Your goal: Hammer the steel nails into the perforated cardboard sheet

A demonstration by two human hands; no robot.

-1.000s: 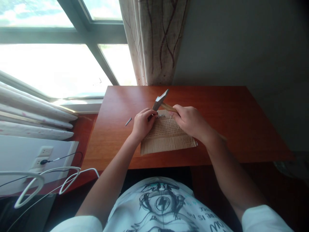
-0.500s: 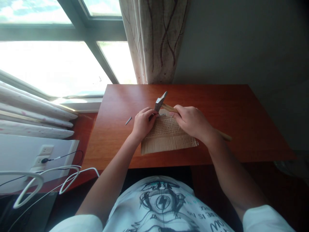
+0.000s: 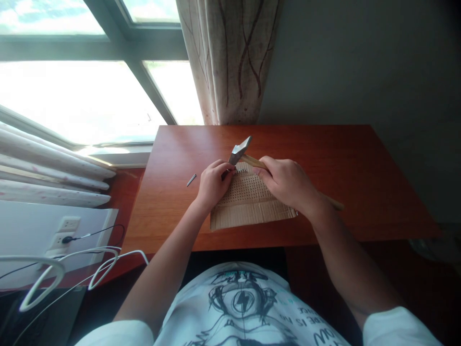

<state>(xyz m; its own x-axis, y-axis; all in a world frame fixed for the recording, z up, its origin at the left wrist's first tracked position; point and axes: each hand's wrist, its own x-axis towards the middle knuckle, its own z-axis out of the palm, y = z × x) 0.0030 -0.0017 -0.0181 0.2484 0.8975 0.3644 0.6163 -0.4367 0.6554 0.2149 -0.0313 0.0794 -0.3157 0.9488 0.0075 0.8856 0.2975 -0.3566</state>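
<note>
My right hand (image 3: 286, 180) is wrapped round the wooden handle of a hammer (image 3: 239, 151). The steel head hangs right by the fingertips of my left hand (image 3: 213, 181). Those left fingers are pinched together at the far left edge of a cardboard piece (image 3: 248, 214); what they hold, if anything, is hidden. Rows of small holes cover the middle of the cardboard. Several small dark metal bits (image 3: 241, 171) stand near its far edge. To the left of my left hand lies a short metal rod (image 3: 191, 179), like a punch or thick nail.
The cardboard rests on a reddish wooden table (image 3: 360, 168). A patterned curtain (image 3: 230, 57) hangs behind its far edge, beside a window (image 3: 72, 96). White cables (image 3: 104, 264) loop at lower left, near a wall socket (image 3: 59, 240).
The hammer head has tilted slightly, its far end shifting a little to the right. Both hands stay in nearly the same place.
</note>
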